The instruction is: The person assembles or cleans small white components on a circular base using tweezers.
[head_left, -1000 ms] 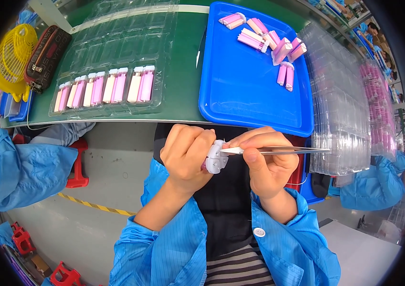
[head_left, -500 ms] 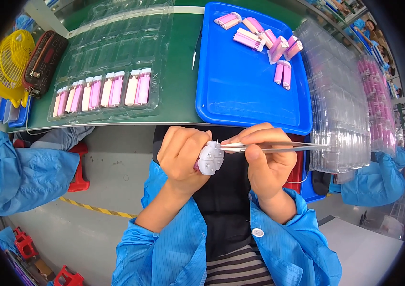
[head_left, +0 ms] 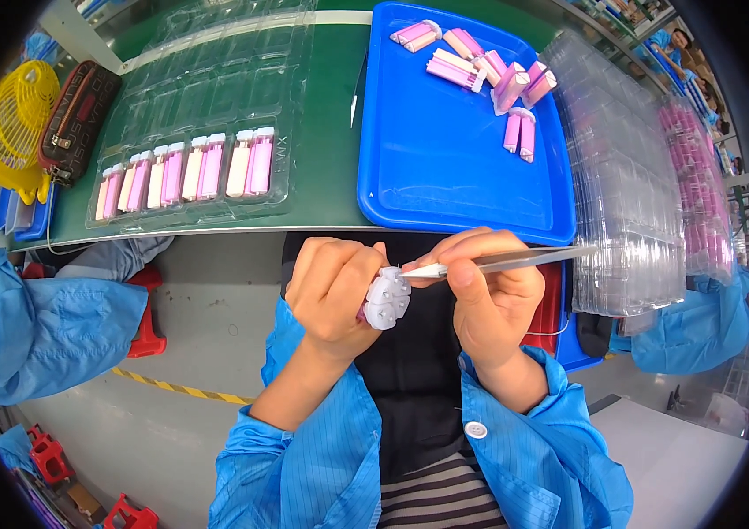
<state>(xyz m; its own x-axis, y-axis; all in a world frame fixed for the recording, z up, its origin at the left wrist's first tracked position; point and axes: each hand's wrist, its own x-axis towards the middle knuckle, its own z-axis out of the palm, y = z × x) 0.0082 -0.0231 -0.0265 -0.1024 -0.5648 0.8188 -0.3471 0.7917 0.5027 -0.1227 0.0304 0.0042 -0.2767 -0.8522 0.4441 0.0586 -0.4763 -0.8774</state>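
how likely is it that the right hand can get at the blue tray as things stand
Probably yes: the near rim of the blue plastic tray lies just beyond the right hand, with nothing visible blocking the way, though that hand holds white-tipped tweezers, which may hinder a grasp.

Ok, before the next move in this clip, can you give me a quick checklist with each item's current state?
1. Left-hand grip closed around the white, lobed, plastic-looking piece: ok.
2. Right-hand grip pinching the slim, silver metal tweezers: ok.
3. Tweezers' white tip touching the piece: cannot tell; it is at the upper edge, but contact is too small to make out.
4. Near row of the clear, ribbed plastic tray holding upright pink-and-cream blocks: ok.
5. Loose pink-and-cream pieces lined up on the blue, rectangular plastic tray: not ok; they lie at mixed angles.
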